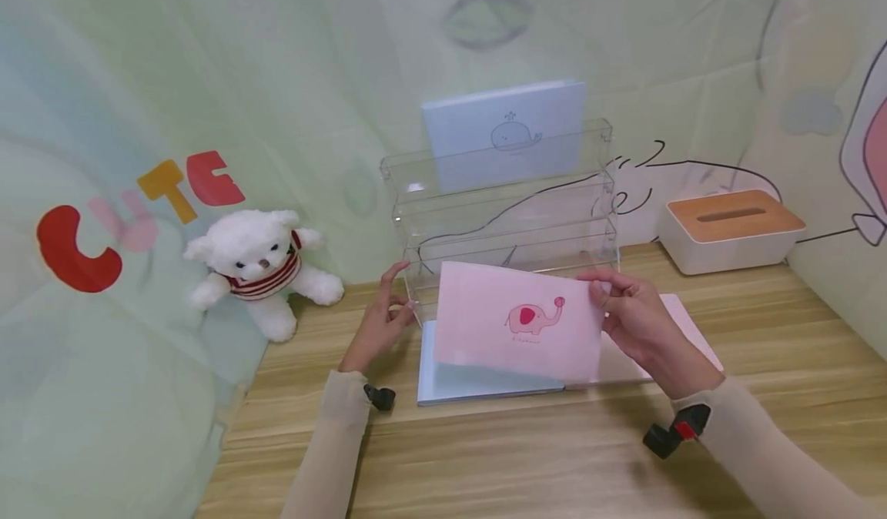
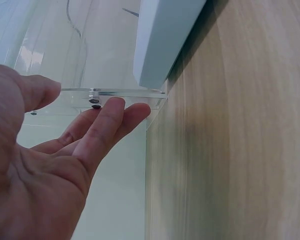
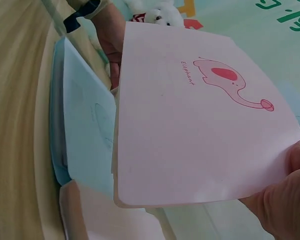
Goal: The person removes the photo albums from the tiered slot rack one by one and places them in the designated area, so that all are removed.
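Observation:
My right hand (image 1: 640, 319) pinches the right edge of a pink book (image 1: 478, 319) with an elephant drawing, tilted in front of a clear tiered rack (image 1: 506, 226). The same pink book (image 3: 190, 135) fills much of the right wrist view, my right hand (image 3: 285, 200) at its edge. My left hand (image 1: 381, 323) is at the rack's lower left side. In the left wrist view, my left hand (image 2: 65, 160) rests its fingertips against the outside of the clear side panel (image 2: 125, 93). Below the held book lie a light blue book (image 1: 485, 388) and another pink one (image 1: 682, 323).
A light blue book with a whale (image 1: 509, 130) stands in the rack's top tier. A white toy bear (image 1: 263, 265) sits to the left. A tissue box with a wooden lid (image 1: 734, 234) stands at the back right. A printed curtain (image 1: 312, 80) hangs behind.

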`<state>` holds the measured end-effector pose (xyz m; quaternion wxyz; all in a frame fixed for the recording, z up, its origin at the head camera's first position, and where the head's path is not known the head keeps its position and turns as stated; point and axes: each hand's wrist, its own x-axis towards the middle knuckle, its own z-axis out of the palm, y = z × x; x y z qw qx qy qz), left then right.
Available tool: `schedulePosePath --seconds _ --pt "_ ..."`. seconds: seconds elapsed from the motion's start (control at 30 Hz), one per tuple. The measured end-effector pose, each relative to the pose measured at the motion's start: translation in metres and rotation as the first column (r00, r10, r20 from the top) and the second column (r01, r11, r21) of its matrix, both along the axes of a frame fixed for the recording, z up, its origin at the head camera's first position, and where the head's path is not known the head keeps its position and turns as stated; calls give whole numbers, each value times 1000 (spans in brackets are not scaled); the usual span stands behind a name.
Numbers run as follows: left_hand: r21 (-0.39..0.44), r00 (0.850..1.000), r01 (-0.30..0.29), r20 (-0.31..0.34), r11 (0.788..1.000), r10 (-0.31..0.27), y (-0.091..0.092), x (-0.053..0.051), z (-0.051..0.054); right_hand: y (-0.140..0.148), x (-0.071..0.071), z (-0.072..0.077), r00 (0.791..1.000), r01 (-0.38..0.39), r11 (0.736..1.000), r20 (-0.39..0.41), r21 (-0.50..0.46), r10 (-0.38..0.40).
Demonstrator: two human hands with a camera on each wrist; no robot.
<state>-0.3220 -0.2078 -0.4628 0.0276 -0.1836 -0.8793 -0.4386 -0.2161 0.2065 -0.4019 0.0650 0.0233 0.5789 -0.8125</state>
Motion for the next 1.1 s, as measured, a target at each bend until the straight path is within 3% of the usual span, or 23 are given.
schedulePosePath --seconds 0.33,0.77,1.1 --pt "10 1000 7 -8 1000 -7 1 1 -1 -4 11 -20 998 -60 997 14 -54 60" --pt "6 1000 13 -2 1000 -13 1 1 -1 -13 24 -45 986 -161 986 32 -41 163" --pt "9 1000 11 4 1000 -11 0 2 0 -20 29 -50 981 -175 985 85 -11 175"
